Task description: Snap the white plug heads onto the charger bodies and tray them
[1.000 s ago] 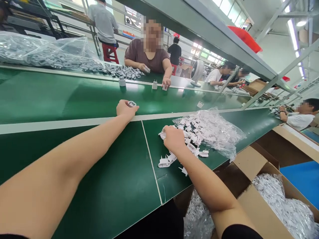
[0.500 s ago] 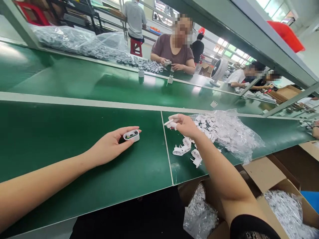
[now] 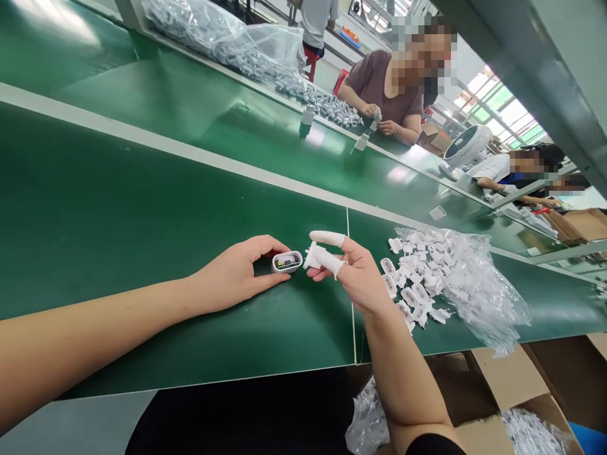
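My left hand grips a white charger housing between thumb and fingers, its open end facing up. Inside the housing a circuit board with small parts shows. My right hand, with white covers on thumb and forefinger, pinches a small white plastic plug cap with pins, just right of the housing and apart from it. Beyond my right wrist lies a pile of similar white plug caps, spilling partly from a clear plastic bag.
On the green bench a pale strip runs lengthwise. Across it, a person handles white parts beside a bag of grey pieces. A fan stands right. Cardboard boxes with bagged parts sit below the bench edge.
My right hand has come left from near the pile, bringing a plug cap beside the charger housing. My left hand still grips the housing. The camera view has tilted and shifted.
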The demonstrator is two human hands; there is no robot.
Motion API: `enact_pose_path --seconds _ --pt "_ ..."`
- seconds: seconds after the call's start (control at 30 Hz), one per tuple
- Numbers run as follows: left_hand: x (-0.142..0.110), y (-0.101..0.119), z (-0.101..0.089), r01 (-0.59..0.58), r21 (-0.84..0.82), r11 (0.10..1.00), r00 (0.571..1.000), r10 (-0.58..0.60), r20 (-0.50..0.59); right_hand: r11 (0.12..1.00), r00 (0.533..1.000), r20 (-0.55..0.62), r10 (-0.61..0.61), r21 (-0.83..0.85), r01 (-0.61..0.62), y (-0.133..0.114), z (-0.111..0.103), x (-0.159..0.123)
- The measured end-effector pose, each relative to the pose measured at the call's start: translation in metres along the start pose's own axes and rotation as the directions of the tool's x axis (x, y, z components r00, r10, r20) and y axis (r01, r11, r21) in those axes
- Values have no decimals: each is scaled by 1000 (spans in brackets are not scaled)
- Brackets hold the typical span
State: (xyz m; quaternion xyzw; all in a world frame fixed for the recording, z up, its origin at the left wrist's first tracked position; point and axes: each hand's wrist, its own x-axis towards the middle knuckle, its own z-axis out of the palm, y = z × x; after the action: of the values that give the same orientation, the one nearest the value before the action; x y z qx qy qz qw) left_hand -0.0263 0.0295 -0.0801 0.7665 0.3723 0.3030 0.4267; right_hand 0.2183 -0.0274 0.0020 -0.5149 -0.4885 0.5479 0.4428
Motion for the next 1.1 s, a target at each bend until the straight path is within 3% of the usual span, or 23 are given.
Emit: enact_pose_path --seconds 0.13,0.27,0.37,0.47,0.6,0.67,0.77,0.87,1.0,1.1 --pt "-1 -5 1 -61 -23 998 998 61 20 999 992 -124 -40 28 44 11 -2 -2" --pt "-2 -8 5 -35 -31 999 999 34 -14 998 994 -90 -56 32 60 16 -3 -4" --pt "-1 -5 6 -33 -25 999 999 33 -8 955 966 -105 -235 -208 210 19 3 -7" --pt "0 2 6 -38 -52 998 999 37 -9 707 848 -26 -530 -565 425 17 9 -9" --pt "2 10 2 5 -65 998 999 -3 37 399 705 169 -688 -724 563 11 15 -6" --pt "2 12 0 14 -58 998 999 -11 45 278 678 246 -693 -776 566 11 18 -3" --pt "3 12 -1 9 -46 999 998 -6 59 176 697 312 -645 -827 533 17 21 0" --pt "4 13 -2 -5 -43 999 997 8 77 219 732 284 -620 -833 508 25 24 2" --pt "4 13 -1 -4 -73 997 998 8 62 387 752 170 -637 -773 503 31 27 3" --pt "3 14 0 35 -71 997 997 -31 66 461 787 117 -606 -754 467 31 27 1"
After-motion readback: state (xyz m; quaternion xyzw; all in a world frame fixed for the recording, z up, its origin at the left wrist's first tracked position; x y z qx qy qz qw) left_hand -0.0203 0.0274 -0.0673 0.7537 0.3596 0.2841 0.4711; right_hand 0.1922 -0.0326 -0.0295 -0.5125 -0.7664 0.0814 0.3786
